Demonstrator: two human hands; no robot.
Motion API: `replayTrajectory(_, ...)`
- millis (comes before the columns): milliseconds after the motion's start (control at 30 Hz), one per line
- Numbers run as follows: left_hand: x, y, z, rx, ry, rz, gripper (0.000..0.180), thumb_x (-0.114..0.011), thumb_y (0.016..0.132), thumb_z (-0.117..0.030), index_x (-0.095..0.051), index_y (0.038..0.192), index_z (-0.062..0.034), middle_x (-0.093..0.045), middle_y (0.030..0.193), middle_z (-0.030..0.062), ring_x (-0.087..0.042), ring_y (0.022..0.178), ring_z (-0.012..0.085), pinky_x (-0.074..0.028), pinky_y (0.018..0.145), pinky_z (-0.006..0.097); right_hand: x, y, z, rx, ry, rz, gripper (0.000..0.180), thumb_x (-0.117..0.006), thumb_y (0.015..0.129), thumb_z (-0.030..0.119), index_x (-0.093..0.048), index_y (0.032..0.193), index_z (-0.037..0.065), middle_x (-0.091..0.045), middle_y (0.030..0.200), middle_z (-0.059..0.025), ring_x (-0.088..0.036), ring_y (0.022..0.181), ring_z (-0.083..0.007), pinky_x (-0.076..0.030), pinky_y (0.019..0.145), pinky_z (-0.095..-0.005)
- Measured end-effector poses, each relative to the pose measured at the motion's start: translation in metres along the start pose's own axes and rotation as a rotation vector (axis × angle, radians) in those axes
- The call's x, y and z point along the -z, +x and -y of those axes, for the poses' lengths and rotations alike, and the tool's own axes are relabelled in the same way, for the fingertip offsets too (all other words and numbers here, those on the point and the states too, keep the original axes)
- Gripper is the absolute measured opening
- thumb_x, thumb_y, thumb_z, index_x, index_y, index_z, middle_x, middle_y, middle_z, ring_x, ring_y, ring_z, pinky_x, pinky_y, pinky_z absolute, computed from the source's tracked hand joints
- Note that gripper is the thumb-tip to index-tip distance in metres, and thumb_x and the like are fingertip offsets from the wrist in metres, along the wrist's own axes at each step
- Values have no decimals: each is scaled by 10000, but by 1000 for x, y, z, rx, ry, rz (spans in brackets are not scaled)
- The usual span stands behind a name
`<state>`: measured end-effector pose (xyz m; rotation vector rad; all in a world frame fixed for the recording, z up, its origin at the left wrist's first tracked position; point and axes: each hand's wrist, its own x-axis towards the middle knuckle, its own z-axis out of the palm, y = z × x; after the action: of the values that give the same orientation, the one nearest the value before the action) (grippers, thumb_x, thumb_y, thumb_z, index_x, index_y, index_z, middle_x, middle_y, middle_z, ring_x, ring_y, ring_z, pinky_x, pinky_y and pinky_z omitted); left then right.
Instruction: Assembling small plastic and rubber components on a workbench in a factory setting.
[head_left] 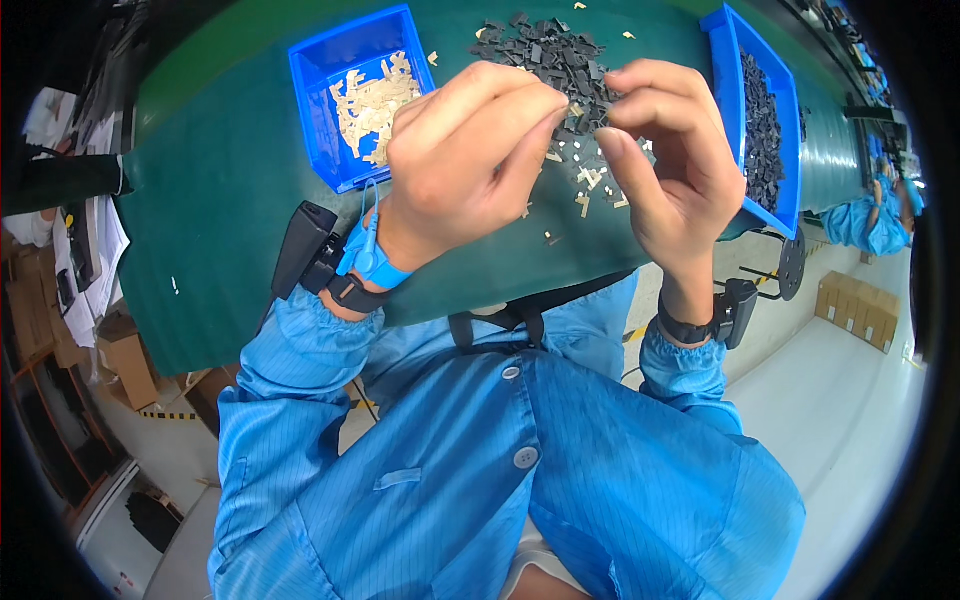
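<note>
Partway, I judge: dark pieces (pixel 562 52), small, flat, angular, lie heaped loose at upper centre; others sit in a blue bin (pixel 787 130), upper right. Left hand (pixel 465 150): fingertips pressed together, anything pinched I cannot tell; right hand (pixel 690 175): thumb and fingers spread

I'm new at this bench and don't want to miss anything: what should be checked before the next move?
1. Wrist strap around left wrist: ok.
2. Left bin holding pale pieces: ok.
3. Right bin holding dark pieces: ok.
4. Pale pieces kept apart from the dark pile: not ok, some lie by its near edge.
5. Piece in left hand: cannot tell.
6. Piece in right hand: cannot tell.
</note>
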<state>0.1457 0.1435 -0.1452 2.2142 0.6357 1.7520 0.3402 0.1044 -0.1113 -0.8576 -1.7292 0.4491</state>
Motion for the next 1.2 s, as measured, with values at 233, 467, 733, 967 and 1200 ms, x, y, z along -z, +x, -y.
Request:
replayTrajectory(233, 0, -2, -1, -10, -6, 32, 197, -776, 812, 109, -747, 992, 33, -731, 903, 158, -717, 769, 255, -575, 677, 322, 0, 6, -3, 7, -57, 79, 262, -833, 815, -40, -782, 1065, 17, -713, 1060, -114, -617, 720, -92, -487, 598, -230)
replayTrajectory(467, -3, -4, 1, -36, 6, 9, 199, -785, 802, 107, -746, 982, 32, -731, 900, 156, -721, 762, 255, -577, 661, 316, -1, 6, -2, -14, -46, 52, 209, -847, 796, -34, -799, 993, 14, -724, 985, -101, -623, 690, -94, -485, 583, -230)
replayTrajectory(733, -3, -4, -2, -17, 10, -1, 198, -793, 795, 102, -745, 975, 36, -733, 896, 158, -725, 766, 259, -585, 673, 320, -2, 6, -1, 36, -74, 23, 208, -858, 785, -39, -792, 978, 4, -730, 945, -107, -637, 693, -104, -486, 563, -234)
replayTrajectory(967, -4, -4, -3, 4, -5, -14, 197, -785, 789, 113, -742, 969, 46, -739, 882, 165, -732, 780, 272, -595, 692, 334, -7, 5, -4, 40, -22, -7, 200, -858, 776, -67, -771, 946, -10, -729, 930, -126, -657, 720, -127, -505, 575, -237)
replayTrajectory(1200, -2, -3, -5, 25, 3, -7, 203, -766, 778, 126, -739, 963, 47, -736, 875, 167, -731, 778, 279, -594, 690, 337, -7, 6, -5, 83, -55, -8, 205, -854, 776, -71, -760, 951, -16, -729, 919, -128, -667, 743, -146, -512, 582, -244)
